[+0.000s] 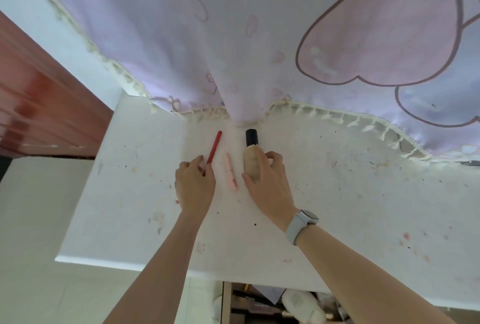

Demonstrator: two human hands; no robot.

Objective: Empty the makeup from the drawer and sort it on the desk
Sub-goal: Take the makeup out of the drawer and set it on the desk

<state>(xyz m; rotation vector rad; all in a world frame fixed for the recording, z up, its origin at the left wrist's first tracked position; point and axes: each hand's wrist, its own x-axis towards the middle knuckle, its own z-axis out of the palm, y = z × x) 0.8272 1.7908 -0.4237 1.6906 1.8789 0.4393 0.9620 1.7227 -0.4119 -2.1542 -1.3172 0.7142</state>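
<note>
Fingers (pixel 262 157) above stained white desk (pixel 337 193)

A red pencil (pixel 213 150), a pink tube (pixel 230 170) and a black-capped beige bottle (pixel 251 153), perhaps foundation, lie side by side on the white desk (pixel 337 193).

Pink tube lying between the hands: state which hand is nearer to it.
Roughly equal; the view can't separate them. The pink tube lies between the left hand, holding the red pencil, and the right hand, gripping the beige bottle.
</note>
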